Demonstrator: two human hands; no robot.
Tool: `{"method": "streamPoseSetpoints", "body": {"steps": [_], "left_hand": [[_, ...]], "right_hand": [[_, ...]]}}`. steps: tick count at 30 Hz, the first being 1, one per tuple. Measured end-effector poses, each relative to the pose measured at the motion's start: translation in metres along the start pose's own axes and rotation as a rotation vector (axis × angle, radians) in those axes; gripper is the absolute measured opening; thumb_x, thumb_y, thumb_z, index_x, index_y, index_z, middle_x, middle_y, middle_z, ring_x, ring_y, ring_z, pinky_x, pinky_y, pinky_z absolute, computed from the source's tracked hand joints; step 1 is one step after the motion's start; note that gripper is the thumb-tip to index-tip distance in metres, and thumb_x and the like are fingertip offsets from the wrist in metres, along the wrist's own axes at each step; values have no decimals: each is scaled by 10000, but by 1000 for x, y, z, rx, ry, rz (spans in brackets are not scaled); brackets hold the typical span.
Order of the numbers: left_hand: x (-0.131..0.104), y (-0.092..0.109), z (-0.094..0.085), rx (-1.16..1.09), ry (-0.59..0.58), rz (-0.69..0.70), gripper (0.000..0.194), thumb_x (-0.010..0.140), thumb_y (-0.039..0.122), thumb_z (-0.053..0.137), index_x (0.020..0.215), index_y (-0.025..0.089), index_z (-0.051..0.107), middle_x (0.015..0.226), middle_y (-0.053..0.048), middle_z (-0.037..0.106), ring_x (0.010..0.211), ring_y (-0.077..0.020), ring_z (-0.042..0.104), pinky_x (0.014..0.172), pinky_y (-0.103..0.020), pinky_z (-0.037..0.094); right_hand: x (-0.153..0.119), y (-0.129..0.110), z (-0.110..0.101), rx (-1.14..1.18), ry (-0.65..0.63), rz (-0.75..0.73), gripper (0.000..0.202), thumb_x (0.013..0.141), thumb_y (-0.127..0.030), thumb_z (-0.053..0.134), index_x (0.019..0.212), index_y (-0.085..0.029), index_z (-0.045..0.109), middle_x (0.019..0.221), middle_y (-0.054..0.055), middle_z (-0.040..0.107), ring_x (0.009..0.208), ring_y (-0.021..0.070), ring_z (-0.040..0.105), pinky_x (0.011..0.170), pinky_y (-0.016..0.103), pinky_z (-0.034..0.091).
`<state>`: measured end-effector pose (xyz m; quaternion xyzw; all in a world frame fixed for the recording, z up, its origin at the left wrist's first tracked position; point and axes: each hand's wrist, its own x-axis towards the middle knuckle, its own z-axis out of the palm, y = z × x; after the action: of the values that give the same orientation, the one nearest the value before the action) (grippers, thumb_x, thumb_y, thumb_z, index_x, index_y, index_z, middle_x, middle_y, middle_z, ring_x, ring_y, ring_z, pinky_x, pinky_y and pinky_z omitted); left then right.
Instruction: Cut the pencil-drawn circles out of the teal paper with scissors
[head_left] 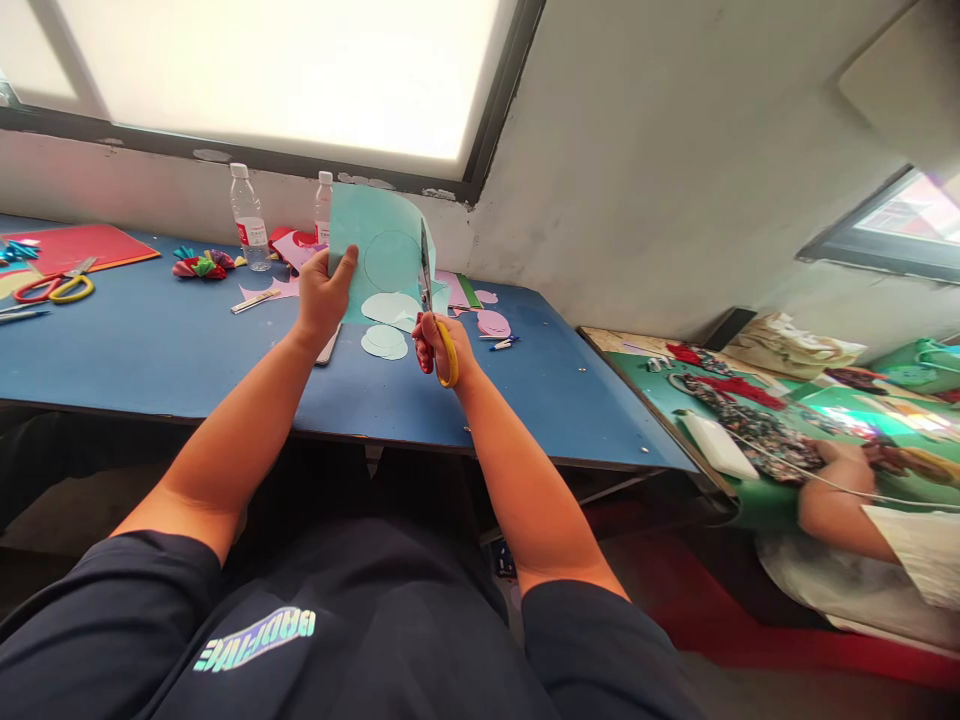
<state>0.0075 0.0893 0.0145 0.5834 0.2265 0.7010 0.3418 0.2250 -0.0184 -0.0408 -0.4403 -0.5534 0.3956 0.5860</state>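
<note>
My left hand (328, 293) grips the left edge of a light teal sheet of paper (349, 215), thumb in front, and holds it up above the table. A circle is drawn on the sheet, and round holes show along its lower part. In my right hand (448, 345) are scissors (448, 357) with a red and a yellow handle loop. Their blades point upward at the sheet's right side, just right of the drawn circle. Pale round paper cutouts (385, 342) lie on the table below the sheet.
The blue table (187, 350) carries two plastic bottles (250, 220), other scissors (56, 285), red paper (90, 245), folded colourful paper pieces (202, 264), pink paper circles (493, 323) and pens (504, 342). At right, another person's arm (844, 500) rests by a cluttered green table (637, 370).
</note>
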Motion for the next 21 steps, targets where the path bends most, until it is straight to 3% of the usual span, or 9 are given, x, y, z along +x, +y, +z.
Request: {"method": "streamPoseSetpoints", "body": {"steps": [8,21], "left_hand": [[1,-2,-2,27,-17,47,747,1081,584,933,682,244,400,712,44,317,640,-125,246,585,-363,194],[7,-3,-6,94,59,50,733,1103,474,923,691,263,356,726,52,284,669,-154,273,643,-359,299]], "right_hand": [[-4,-5,-1,-4,-15,-10,956,681,-1179,834,816,-249,655,580,-54,536,427,107,471,351,256,433],[-4,-4,-3,-49,-13,16,963,674,-1187,830,811,-250,656,564,-56,531,409,102,448,339,254,408]]}}
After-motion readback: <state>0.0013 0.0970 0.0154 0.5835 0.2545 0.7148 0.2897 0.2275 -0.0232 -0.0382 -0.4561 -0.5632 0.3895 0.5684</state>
